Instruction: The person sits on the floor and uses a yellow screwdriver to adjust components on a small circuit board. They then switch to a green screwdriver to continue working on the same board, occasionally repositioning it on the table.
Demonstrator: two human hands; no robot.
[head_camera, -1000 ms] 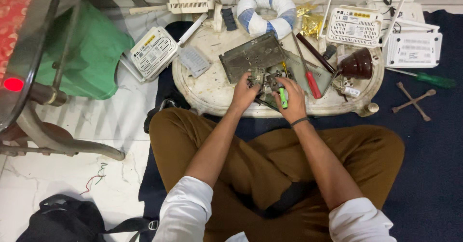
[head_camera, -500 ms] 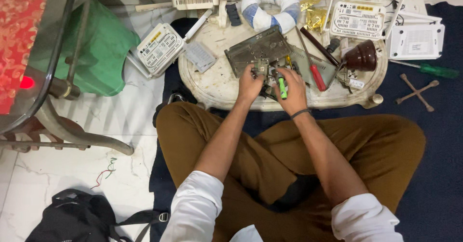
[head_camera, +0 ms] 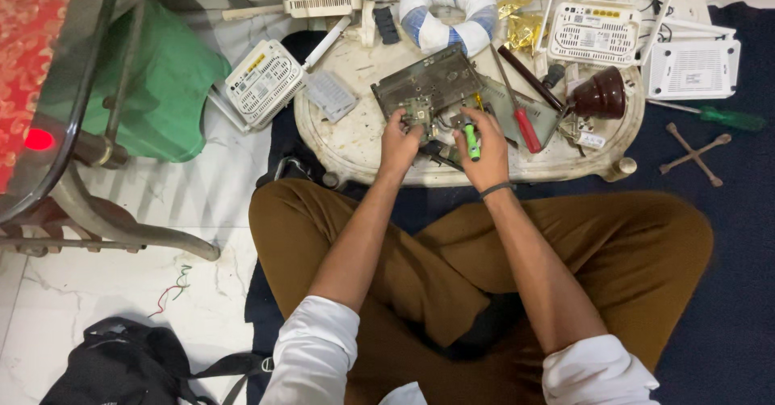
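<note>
Landmark: white oval tray resting on the floor in front of the seated person.
Work item: dark circuit board, lying tilted near the tray centre.
Left hand: fingers curled onto the near edge of the circuit board, gripping a small metal part there.
Right hand: clenched around a green-handled screwdriver, tip directed at the board's near edge.
Tray, right part: red-handled screwdriver; dark brown dome-shaped cap.
Tray, far edge: blue-and-white ring.
Beyond the tray's left end: white router.
Right of tray, on dark mat: cross wrench; green screwdriver.
</note>
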